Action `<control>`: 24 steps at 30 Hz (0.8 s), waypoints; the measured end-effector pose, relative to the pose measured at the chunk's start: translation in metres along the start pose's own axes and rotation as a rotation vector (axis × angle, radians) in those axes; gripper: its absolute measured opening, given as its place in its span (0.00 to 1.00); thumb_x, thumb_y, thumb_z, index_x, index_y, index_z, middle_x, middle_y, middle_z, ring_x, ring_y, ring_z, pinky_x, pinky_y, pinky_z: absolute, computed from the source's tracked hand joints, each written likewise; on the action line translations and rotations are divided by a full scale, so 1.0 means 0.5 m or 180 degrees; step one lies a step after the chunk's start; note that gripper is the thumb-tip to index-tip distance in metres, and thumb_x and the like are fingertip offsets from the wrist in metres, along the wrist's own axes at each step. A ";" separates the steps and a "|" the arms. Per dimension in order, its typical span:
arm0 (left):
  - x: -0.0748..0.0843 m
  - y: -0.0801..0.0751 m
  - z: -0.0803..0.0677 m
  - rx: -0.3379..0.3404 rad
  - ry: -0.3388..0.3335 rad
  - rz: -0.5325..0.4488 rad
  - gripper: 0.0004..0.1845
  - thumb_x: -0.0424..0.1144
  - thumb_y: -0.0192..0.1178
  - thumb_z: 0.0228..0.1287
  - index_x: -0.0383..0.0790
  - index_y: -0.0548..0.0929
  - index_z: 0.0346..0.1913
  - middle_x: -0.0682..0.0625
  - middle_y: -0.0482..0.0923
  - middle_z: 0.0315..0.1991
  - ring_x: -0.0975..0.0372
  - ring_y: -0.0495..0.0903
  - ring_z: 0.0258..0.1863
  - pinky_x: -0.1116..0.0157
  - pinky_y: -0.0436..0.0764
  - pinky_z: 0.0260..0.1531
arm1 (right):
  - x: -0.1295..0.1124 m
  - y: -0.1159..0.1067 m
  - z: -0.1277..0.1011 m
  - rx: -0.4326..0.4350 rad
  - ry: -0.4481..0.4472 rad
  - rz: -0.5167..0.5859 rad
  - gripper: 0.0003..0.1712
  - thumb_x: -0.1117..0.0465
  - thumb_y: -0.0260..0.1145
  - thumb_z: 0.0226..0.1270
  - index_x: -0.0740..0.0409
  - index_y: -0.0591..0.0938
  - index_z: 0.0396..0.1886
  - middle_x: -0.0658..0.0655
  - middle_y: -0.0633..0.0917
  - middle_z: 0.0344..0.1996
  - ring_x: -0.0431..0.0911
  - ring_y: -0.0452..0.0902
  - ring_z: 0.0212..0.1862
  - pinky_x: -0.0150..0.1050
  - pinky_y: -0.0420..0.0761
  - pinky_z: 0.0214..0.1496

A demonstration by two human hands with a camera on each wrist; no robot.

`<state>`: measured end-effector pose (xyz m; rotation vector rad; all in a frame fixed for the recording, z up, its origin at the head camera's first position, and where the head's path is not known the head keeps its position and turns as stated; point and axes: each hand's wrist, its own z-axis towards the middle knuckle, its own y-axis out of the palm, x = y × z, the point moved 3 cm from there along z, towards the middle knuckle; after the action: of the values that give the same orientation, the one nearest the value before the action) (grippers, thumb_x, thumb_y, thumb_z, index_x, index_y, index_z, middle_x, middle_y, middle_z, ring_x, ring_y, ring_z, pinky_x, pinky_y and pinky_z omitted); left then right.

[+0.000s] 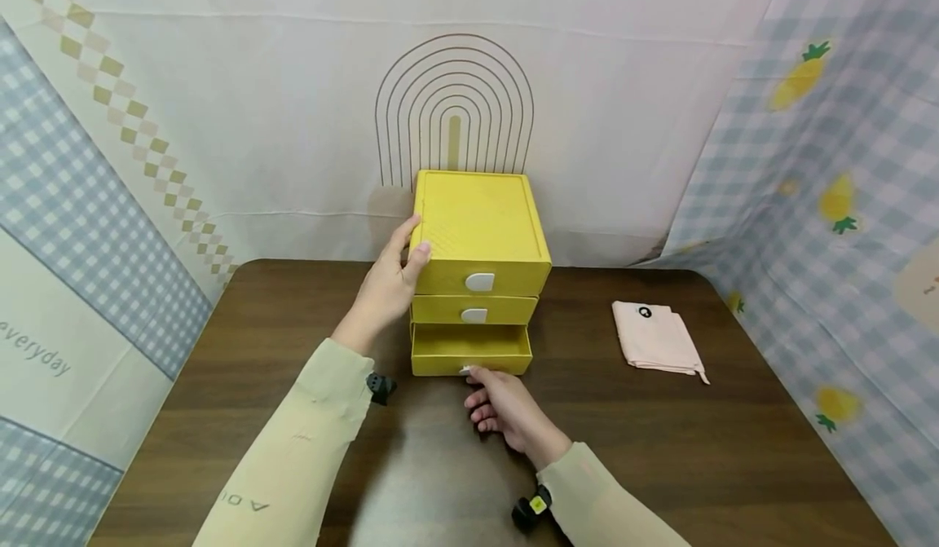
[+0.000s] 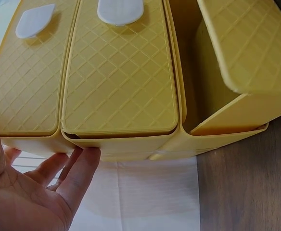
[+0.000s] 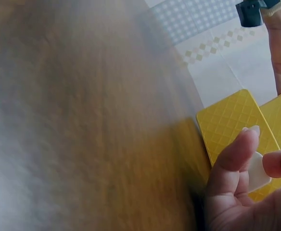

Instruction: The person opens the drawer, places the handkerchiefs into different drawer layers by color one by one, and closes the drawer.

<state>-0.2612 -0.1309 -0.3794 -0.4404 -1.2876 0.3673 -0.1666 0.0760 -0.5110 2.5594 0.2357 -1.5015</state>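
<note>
Left hand (image 1: 389, 282): fingers straight, pressed flat against the left side of the yellow drawer unit (image 1: 477, 233), near its top front corner; holds nothing.
Drawer unit: stands at the middle back of the table (image 1: 220, 351), against the backdrop; three drawers, each with a white tab handle.
Bottom drawer (image 1: 471, 351): pulled partly out toward the person; the two above it are closed.
Right hand (image 1: 506, 408): thumb and forefinger pinch the bottom drawer's white handle (image 3: 256, 173).
Folded pink cloth (image 1: 656, 339): lies flat on the table, well to the right of the unit.
</note>
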 end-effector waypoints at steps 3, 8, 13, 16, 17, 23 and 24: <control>-0.001 0.000 0.001 0.0000 -0.0013 -0.0006 0.34 0.67 0.39 0.70 0.68 0.50 0.76 0.49 0.57 0.73 0.51 0.68 0.62 0.45 0.68 0.56 | 0.006 0.002 -0.009 -0.0007 0.0011 0.0003 0.32 0.42 0.57 0.70 0.66 0.73 0.57 0.53 0.80 0.25 0.41 0.73 0.20 0.34 0.77 0.22; -0.001 0.001 0.001 0.0001 -0.0038 -0.0014 0.33 0.67 0.39 0.70 0.68 0.50 0.75 0.50 0.57 0.73 0.52 0.69 0.61 0.46 0.70 0.55 | 0.017 0.004 -0.025 -0.0001 0.0027 0.0006 0.32 0.42 0.57 0.71 0.66 0.73 0.56 0.53 0.79 0.24 0.40 0.72 0.20 0.34 0.76 0.21; 0.001 0.002 0.000 -0.0010 -0.0054 -0.0025 0.33 0.67 0.39 0.70 0.69 0.50 0.75 0.50 0.57 0.73 0.52 0.69 0.61 0.46 0.71 0.54 | 0.024 0.006 -0.038 0.0004 0.0027 0.0026 0.31 0.42 0.57 0.71 0.67 0.74 0.55 0.53 0.79 0.24 0.40 0.72 0.19 0.33 0.76 0.21; 0.001 0.003 -0.001 -0.0015 -0.0082 -0.0030 0.33 0.68 0.39 0.70 0.70 0.49 0.75 0.51 0.57 0.73 0.52 0.69 0.61 0.45 0.71 0.54 | 0.028 0.008 -0.046 0.0001 0.0064 0.0038 0.30 0.43 0.57 0.71 0.67 0.75 0.54 0.52 0.79 0.23 0.39 0.72 0.19 0.33 0.76 0.20; 0.000 0.003 -0.001 -0.0020 -0.0093 -0.0030 0.33 0.68 0.39 0.70 0.70 0.49 0.75 0.51 0.57 0.73 0.52 0.69 0.61 0.45 0.71 0.54 | 0.029 0.009 -0.049 -0.0001 0.0079 0.0042 0.30 0.43 0.57 0.71 0.67 0.75 0.53 0.52 0.79 0.23 0.39 0.72 0.19 0.33 0.76 0.20; 0.000 0.002 -0.002 -0.0022 -0.0098 -0.0025 0.34 0.69 0.39 0.69 0.71 0.49 0.75 0.50 0.58 0.72 0.52 0.70 0.59 0.45 0.71 0.53 | 0.038 0.016 -0.071 -0.0032 0.0088 0.0016 0.29 0.44 0.57 0.71 0.67 0.77 0.52 0.52 0.79 0.22 0.39 0.71 0.18 0.33 0.75 0.18; 0.000 0.001 -0.003 -0.0016 -0.0092 -0.0030 0.34 0.69 0.39 0.69 0.71 0.49 0.75 0.49 0.58 0.72 0.52 0.70 0.59 0.45 0.71 0.53 | 0.040 0.016 -0.073 -0.0038 0.0085 0.0007 0.29 0.44 0.57 0.71 0.67 0.77 0.51 0.52 0.79 0.22 0.39 0.71 0.18 0.33 0.75 0.18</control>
<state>-0.2599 -0.1306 -0.3800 -0.4346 -1.3184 0.3636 -0.1241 0.0773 -0.5102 2.5709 0.2444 -1.4614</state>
